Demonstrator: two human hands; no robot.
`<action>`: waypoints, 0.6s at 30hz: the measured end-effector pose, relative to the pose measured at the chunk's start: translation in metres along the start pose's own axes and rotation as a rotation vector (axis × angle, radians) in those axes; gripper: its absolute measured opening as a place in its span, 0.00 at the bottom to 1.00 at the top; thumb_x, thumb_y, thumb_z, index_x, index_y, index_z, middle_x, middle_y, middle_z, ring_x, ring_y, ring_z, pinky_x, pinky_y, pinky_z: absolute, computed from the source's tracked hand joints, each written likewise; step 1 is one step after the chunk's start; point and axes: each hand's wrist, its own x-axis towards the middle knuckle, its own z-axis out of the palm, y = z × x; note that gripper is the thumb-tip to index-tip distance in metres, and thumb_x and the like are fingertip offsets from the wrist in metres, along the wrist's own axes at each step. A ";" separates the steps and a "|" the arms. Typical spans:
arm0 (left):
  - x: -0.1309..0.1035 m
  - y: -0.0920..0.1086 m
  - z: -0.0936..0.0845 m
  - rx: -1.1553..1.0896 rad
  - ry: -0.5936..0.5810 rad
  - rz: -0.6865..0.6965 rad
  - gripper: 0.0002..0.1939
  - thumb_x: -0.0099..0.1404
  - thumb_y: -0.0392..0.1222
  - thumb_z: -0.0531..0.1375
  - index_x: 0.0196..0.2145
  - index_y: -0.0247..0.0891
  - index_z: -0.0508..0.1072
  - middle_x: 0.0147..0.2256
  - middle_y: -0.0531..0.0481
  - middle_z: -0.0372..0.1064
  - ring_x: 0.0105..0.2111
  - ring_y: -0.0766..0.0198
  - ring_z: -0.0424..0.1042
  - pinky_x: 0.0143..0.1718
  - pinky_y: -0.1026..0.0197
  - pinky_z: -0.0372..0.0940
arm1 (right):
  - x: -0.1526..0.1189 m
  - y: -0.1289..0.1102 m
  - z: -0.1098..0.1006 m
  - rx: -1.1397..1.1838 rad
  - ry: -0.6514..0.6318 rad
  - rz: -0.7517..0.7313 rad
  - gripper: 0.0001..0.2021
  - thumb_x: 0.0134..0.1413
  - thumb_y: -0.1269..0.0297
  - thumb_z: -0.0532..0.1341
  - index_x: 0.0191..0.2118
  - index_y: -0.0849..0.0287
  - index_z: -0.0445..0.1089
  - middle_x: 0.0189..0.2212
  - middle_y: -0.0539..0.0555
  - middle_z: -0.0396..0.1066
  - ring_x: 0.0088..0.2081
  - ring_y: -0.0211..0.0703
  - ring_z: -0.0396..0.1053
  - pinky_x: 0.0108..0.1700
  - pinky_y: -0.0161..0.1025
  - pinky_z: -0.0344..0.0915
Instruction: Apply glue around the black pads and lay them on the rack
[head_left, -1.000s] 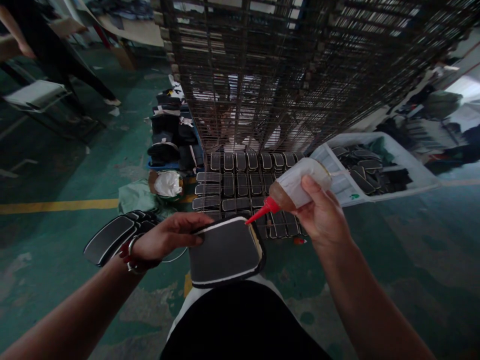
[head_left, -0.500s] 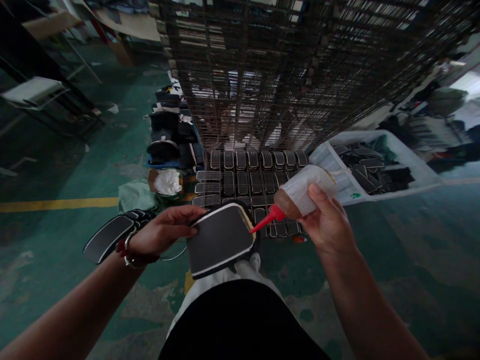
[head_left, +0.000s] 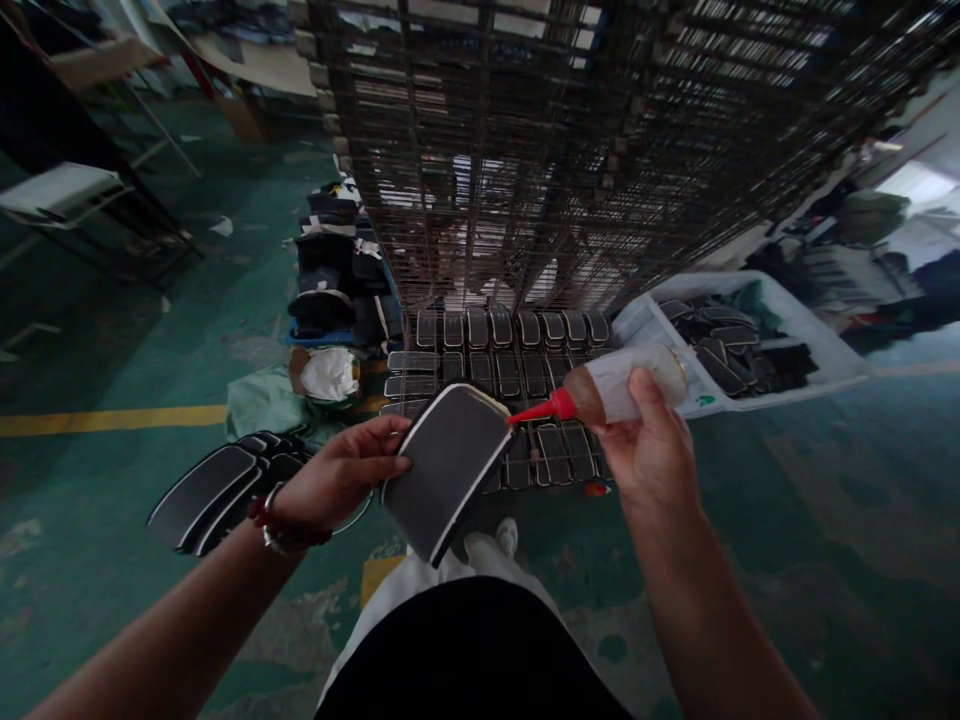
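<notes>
My left hand (head_left: 360,460) pinches the left edge of a dark grey rounded panel (head_left: 450,455) with a pale line round its border. In my right hand (head_left: 649,440) is a glue bottle (head_left: 619,385), wrapped in white, with brown liquid toward its lower end. The bottle lies tilted, its red nozzle (head_left: 541,410) pointing left. The nozzle tip meets the panel's upper right corner, where a yellowish strip runs along the edge; whether it touches I cannot tell. Similar panels (head_left: 206,490) lie stacked left of my left wrist.
Beyond the panel, rows of similar panels (head_left: 551,450) lie on a wire rack shelf under a tall stack of wire racks (head_left: 487,150). A white bin (head_left: 817,385) with dark pieces stands right. Dark bundles (head_left: 326,265) and a sack (head_left: 259,400) sit left.
My left hand has turned the panel anticlockwise and moved slightly right. The bottle has swung closer to level, and its nozzle tip has gone up along the panel's edge to the corner.
</notes>
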 end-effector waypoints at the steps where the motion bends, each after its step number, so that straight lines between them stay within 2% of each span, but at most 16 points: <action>1: 0.001 -0.001 0.001 -0.005 -0.002 0.001 0.16 0.57 0.26 0.68 0.42 0.39 0.79 0.38 0.47 0.82 0.34 0.63 0.80 0.35 0.66 0.75 | 0.000 0.001 0.000 -0.013 0.006 -0.011 0.13 0.50 0.55 0.72 0.38 0.53 0.74 0.29 0.48 0.72 0.28 0.38 0.69 0.21 0.33 0.61; 6: 0.004 -0.005 0.005 -0.042 -0.030 0.011 0.15 0.59 0.26 0.67 0.43 0.38 0.78 0.37 0.48 0.82 0.33 0.63 0.80 0.34 0.66 0.75 | 0.003 0.008 -0.005 -0.072 0.000 -0.022 0.11 0.53 0.53 0.70 0.37 0.52 0.73 0.29 0.47 0.73 0.29 0.40 0.71 0.22 0.34 0.62; 11: 0.006 -0.005 0.010 -0.069 -0.065 -0.006 0.15 0.60 0.27 0.67 0.44 0.39 0.76 0.37 0.48 0.81 0.33 0.62 0.81 0.34 0.64 0.76 | 0.010 0.012 -0.007 -0.059 0.057 -0.072 0.12 0.52 0.53 0.70 0.38 0.52 0.73 0.32 0.48 0.74 0.31 0.42 0.72 0.22 0.33 0.63; 18: 0.009 -0.008 0.014 -0.076 -0.028 -0.017 0.15 0.59 0.28 0.68 0.43 0.38 0.76 0.36 0.49 0.81 0.32 0.63 0.80 0.34 0.64 0.75 | 0.001 0.012 -0.005 -0.049 0.038 0.002 0.13 0.49 0.54 0.72 0.36 0.54 0.74 0.29 0.48 0.72 0.28 0.39 0.70 0.20 0.33 0.61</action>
